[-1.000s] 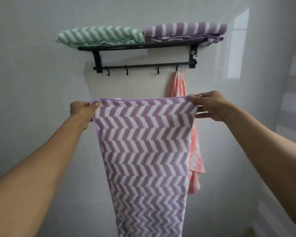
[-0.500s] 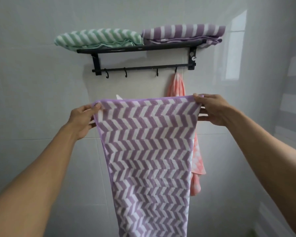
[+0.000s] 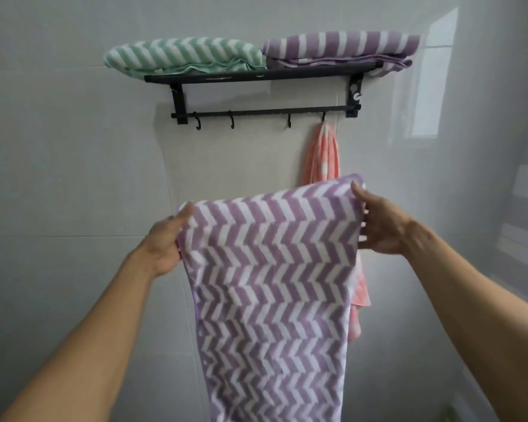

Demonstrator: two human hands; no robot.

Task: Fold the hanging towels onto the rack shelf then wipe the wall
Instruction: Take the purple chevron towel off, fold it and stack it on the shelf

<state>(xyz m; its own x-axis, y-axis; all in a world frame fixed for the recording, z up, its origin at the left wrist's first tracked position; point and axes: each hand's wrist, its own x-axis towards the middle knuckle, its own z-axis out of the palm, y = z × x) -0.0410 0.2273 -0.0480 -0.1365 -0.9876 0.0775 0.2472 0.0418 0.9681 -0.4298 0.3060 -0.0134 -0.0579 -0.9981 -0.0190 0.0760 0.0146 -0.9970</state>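
I hold a purple and white zigzag towel [image 3: 272, 284] stretched out in front of me, hanging down past the bottom of the view. My left hand [image 3: 165, 242] grips its upper left corner. My right hand [image 3: 381, 223] grips its upper right corner, which sits a little higher. Above, a black wall rack [image 3: 256, 76] carries a folded green striped towel [image 3: 183, 56] on the left of its shelf and a folded purple striped towel [image 3: 339, 47] on the right. A pink towel [image 3: 322, 156] hangs from the rightmost hook, partly hidden behind the held towel.
Three bare hooks [image 3: 232, 123] hang on the rack's lower bar. Grey tiled wall [image 3: 58, 178] surrounds the rack, with a lighter panel [image 3: 241, 159] beneath it. A side wall [image 3: 515, 208] closes in at the right.
Both hands have lowered the towel's top edge and drawn closer together. The top edge now folds over and tilts, left side lower. The view has shifted so the rack sits higher.
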